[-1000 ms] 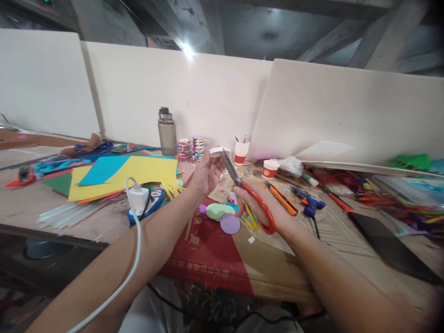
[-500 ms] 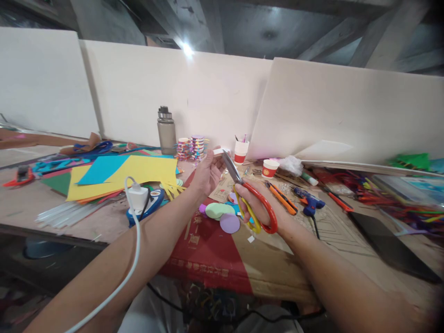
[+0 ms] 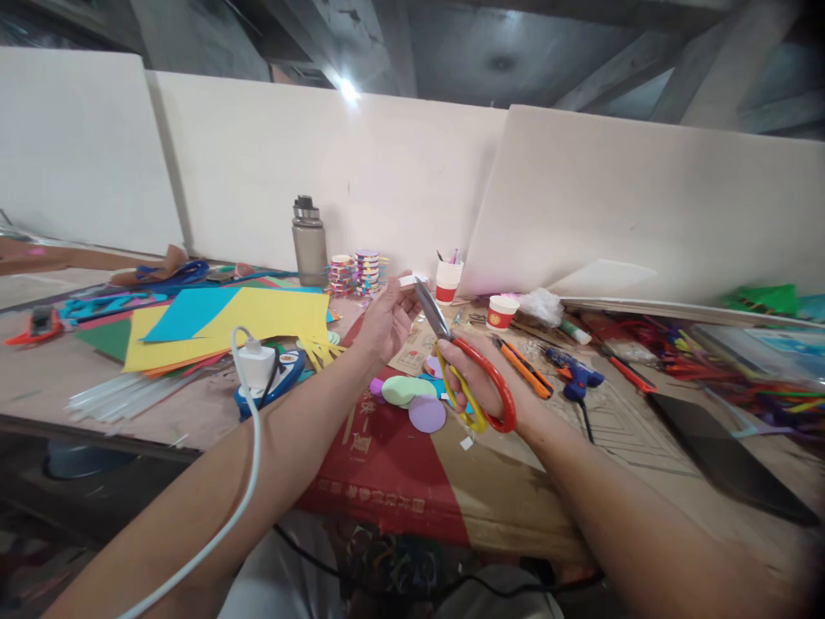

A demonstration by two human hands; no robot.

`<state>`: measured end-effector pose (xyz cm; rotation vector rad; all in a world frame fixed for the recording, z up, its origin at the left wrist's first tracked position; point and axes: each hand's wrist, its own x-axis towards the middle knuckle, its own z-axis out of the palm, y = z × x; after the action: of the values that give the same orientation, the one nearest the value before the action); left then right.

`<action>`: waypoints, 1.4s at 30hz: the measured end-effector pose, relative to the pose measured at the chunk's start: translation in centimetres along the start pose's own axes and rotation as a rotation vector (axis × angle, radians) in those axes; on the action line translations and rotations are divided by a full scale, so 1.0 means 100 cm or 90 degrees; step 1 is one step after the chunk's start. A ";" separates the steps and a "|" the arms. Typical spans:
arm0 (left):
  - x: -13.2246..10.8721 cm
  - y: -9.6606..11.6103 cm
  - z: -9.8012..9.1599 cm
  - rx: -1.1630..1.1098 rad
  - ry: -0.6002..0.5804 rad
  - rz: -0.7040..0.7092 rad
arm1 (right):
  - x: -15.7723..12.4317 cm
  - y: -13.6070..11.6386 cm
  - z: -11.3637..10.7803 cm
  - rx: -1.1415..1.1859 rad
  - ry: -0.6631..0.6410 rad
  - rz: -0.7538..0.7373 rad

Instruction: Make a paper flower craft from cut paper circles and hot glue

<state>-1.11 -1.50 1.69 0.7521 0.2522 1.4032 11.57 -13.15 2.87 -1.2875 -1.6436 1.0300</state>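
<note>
My right hand [image 3: 480,378] is closed round a pair of scissors [image 3: 495,391] with one red and one yellow handle loop. Their blades point up and left, the tips at a small white strip [image 3: 409,282], which looks like paper. That strip is pinched in my left hand [image 3: 392,322], its other fingers curled behind. Whether the blades are fully closed on the strip I cannot tell. Below the hands lie a green paper circle [image 3: 400,391] and a purple paper circle [image 3: 427,414], on red and brown cardboard [image 3: 400,490]. A tiny white scrap [image 3: 467,444] is beside them.
Yellow paper sheets [image 3: 271,314] and clear glue sticks [image 3: 122,395] lie left, near a blue power strip [image 3: 293,370] with a white cable. Behind stand a bottle [image 3: 309,245] and paper cups [image 3: 503,312]. Right are an orange cutter [image 3: 523,368], a glue gun [image 3: 580,378] and a black tablet [image 3: 728,456].
Hardly anything differs. Both hands keep their places, and the scissors stay at the white strip, which has tilted very slightly.
</note>
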 end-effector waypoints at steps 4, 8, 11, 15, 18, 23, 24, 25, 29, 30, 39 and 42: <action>0.001 -0.001 -0.001 0.001 -0.017 0.009 | 0.000 0.000 0.000 -0.005 0.004 -0.003; 0.001 -0.002 -0.002 0.005 -0.024 0.014 | 0.001 0.000 0.000 -0.011 0.009 0.002; 0.001 -0.002 -0.002 0.009 -0.023 0.016 | 0.000 0.000 0.000 -0.005 0.009 -0.002; 0.001 -0.003 -0.002 0.019 -0.017 0.015 | -0.001 0.002 0.001 -0.015 0.011 -0.007; 0.002 -0.003 -0.003 0.022 -0.018 0.017 | -0.003 -0.001 0.001 -0.016 0.020 0.006; 0.002 -0.004 -0.004 0.033 -0.029 0.017 | -0.006 -0.008 0.002 -0.026 0.027 0.023; 0.002 -0.004 -0.003 0.035 -0.028 0.016 | -0.006 -0.008 0.001 -0.028 0.031 0.026; 0.002 -0.003 -0.003 0.038 -0.025 0.015 | -0.006 -0.008 0.001 -0.033 0.034 0.025; 0.000 -0.002 -0.001 0.059 -0.013 0.006 | -0.001 -0.007 -0.002 -0.070 0.024 -0.006; 0.000 -0.002 -0.002 0.063 -0.006 0.006 | 0.000 -0.008 -0.003 -0.081 0.020 -0.015; 0.005 0.003 -0.005 0.083 0.100 0.042 | 0.001 -0.005 -0.012 -0.195 0.010 -0.101; 0.007 0.005 -0.008 0.114 0.139 0.035 | 0.009 0.008 -0.022 -0.306 0.080 -0.140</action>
<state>-1.85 -0.57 1.59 0.7564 0.5362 1.5304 13.73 -11.84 2.98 -1.3969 -1.9517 0.4230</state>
